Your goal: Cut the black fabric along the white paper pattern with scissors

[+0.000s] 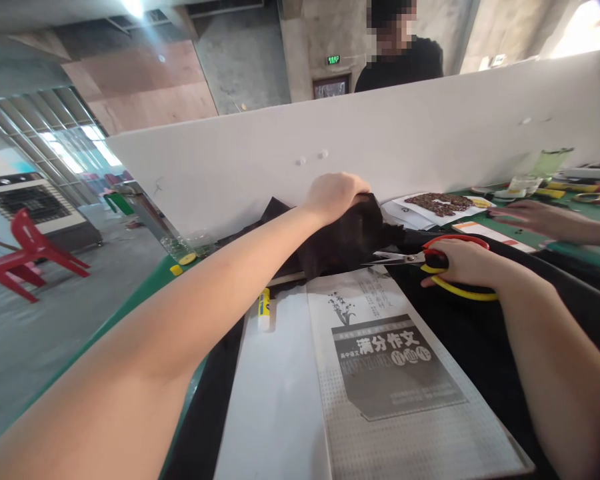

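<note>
My left hand (336, 193) is closed on a bunched fold of black cloth (347, 240), lifting it beyond the top of an open book (405, 427). In my right hand (463, 263) are scissors (420, 259) with red and yellow handles. Their blades point left, close to the cloth's lower edge; whether they touch it I cannot tell. The book lies on more black cloth, its left page blank and its right page printed with a grey title block. A yellow and white glue stick (264, 308) lies at the top of the left page.
A white partition (240, 160) stands behind the green table (130, 310). Another person's hand (530, 217) reaches in at right, near dark brown bits (437, 203) on white paper. A person (400, 57) is beyond the partition. A red chair (33, 250) stands at left.
</note>
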A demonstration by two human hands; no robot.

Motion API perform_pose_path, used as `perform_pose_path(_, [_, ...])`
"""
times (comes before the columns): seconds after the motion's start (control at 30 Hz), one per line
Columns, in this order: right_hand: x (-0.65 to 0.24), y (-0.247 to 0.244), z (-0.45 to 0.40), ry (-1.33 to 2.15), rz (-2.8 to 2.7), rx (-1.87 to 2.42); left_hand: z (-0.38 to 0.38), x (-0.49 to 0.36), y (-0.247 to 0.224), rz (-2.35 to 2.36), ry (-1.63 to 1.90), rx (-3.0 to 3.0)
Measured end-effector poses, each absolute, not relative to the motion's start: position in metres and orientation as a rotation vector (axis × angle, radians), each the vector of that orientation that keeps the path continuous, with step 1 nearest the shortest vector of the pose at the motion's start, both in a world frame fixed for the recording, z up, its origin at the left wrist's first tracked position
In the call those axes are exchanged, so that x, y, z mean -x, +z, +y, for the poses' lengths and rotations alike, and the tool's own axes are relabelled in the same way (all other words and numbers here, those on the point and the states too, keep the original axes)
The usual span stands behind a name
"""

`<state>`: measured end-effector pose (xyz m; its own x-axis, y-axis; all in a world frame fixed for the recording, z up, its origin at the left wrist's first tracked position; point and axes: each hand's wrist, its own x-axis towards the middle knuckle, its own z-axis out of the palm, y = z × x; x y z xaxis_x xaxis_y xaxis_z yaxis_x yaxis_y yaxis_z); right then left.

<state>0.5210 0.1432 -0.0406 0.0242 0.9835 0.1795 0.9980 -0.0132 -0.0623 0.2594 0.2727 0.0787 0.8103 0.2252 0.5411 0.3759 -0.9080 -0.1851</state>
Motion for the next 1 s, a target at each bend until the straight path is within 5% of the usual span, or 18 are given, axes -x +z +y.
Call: perform_pose_path(1.0, [-0.485,-0.041,0.155,-0.302,-2.087,2.177,0.257,-0.257,0.084,-0.367,-0.692,2.818])
